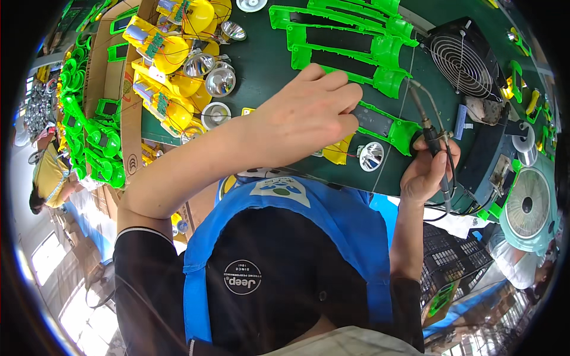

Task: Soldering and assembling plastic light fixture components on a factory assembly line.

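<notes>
Black-handled iron [431,139] gripped in the right hand [424,173], centre right of the frame, beside a green shell [402,132], with the left hand [317,113] curled at upper centre, contents impossible to tell.

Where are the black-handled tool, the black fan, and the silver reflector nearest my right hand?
Black-handled tool [433,142]: head view, on its handle.
Black fan [462,62]: head view, on its round wire guard.
Silver reflector [371,156]: head view, on its shiny bowl.
</notes>
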Demonstrator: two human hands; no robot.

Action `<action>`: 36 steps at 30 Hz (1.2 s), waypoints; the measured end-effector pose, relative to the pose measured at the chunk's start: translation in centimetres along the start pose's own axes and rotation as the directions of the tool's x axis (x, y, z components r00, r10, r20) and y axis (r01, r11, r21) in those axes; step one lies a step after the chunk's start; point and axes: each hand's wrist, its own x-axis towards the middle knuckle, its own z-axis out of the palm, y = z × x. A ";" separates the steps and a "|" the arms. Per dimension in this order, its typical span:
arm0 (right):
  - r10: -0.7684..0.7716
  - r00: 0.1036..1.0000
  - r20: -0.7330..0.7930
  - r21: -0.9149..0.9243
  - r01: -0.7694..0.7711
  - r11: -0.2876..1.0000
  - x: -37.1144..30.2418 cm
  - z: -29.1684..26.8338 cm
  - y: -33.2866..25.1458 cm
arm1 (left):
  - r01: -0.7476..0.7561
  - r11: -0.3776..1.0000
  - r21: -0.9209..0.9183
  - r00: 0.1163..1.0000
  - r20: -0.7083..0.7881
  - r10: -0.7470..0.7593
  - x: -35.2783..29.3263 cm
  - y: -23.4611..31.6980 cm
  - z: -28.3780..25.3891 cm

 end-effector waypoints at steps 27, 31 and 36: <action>0.104 0.982 0.157 0.210 -0.136 0.968 -1.4 3.1 0.3 | 0.205 0.975 -0.079 0.915 -0.339 -0.220 1.4 3.4 5.4; 0.168 0.981 0.095 0.284 -0.188 0.940 -1.1 1.6 -0.2 | 0.285 0.957 0.058 0.936 -0.231 -0.265 1.9 3.4 5.0; 0.302 0.924 0.235 0.142 -0.340 0.930 1.2 -2.7 -2.6 | 0.231 0.968 0.101 0.972 -0.071 -0.225 2.4 2.9 3.8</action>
